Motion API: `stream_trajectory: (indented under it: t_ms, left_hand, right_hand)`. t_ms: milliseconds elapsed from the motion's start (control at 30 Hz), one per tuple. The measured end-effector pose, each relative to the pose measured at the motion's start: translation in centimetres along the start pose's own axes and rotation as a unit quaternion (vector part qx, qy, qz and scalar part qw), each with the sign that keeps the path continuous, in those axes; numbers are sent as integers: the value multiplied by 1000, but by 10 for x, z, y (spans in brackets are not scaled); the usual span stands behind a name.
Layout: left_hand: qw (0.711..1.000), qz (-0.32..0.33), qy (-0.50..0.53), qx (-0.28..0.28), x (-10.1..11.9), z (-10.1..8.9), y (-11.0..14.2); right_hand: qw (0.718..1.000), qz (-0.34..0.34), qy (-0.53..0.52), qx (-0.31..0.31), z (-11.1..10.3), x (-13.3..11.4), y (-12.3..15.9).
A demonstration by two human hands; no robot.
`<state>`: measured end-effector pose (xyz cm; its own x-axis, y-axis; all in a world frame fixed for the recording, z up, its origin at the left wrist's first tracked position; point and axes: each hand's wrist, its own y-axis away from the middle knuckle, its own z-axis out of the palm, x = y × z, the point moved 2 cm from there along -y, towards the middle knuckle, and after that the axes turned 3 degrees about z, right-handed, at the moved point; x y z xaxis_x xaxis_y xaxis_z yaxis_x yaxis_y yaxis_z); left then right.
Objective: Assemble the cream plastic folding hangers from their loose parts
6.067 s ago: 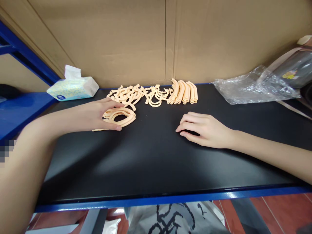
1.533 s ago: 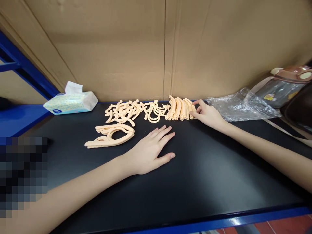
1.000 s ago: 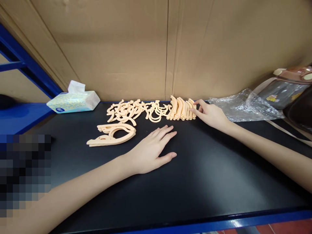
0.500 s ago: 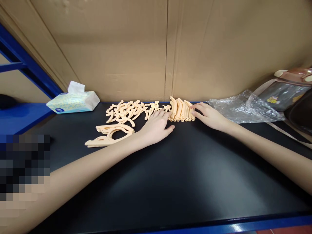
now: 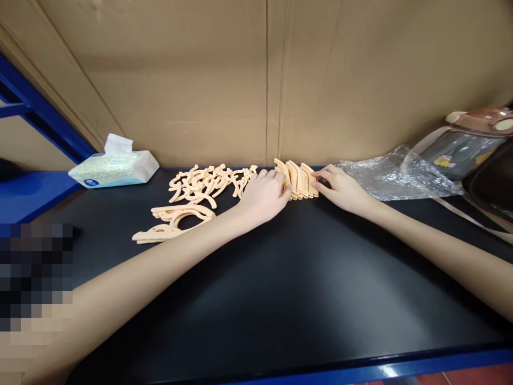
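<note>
A row of curved beige plastic hanger arms stands against the cardboard at the back of the black table. At its left end, my left hand curls over the nearest arms, thumb in front, hiding part of them. My right hand touches the right end with thumb and forefinger apart, closing round nothing. Left of the row lies a loose pile of beige hook-like pieces, partly covered by my left hand. Nearer me, several folded beige hangers are stacked, with my left forearm across their edge.
A tissue pack sits at the back left. Crumpled clear plastic and a strapped bottle lie at the back right. A cardboard wall closes off the back; a blue edge runs along the front.
Earlier my left hand was at the folded hangers, then lay flat on the table; now it has moved forward onto the row's left end. My right hand went forward to the row's right end.
</note>
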<state>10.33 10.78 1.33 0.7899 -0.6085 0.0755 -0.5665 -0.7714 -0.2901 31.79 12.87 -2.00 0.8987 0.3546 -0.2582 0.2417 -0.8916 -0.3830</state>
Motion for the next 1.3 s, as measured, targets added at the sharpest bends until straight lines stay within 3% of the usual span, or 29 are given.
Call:
stream_trajectory:
  t_ms: [200, 400, 733, 900, 1067, 1200, 1300]
  left_hand:
    - [999, -44, -17, 11, 13, 1, -27]
    - [995, -91, -15, -44, 22, 1, -51]
    - [994, -93, -12, -60, 21, -2, -51]
    - [998, -48, 2, -28, 16, -18, -21]
    - [998, 51, 31, -7, 5, -29, 39]
    - [992, 97, 69, -52, -3, -22, 81]
    - [986, 117, 83, -86, -7, -14, 97]
  right_hand:
    - [1000, -8, 0, 24, 3, -6, 3]
    - [999, -2, 9, 41, 6, -8, 7]
    - [998, -15, 5, 53, 8, -7, 6]
    - [998, -26, -11, 58, 7, -6, 7]
    - [998, -34, -31, 51, -3, -12, 6]
    - [999, -24, -29, 21, -14, -20, -3]
    - [998, 48, 20, -40, -17, -26, -15]
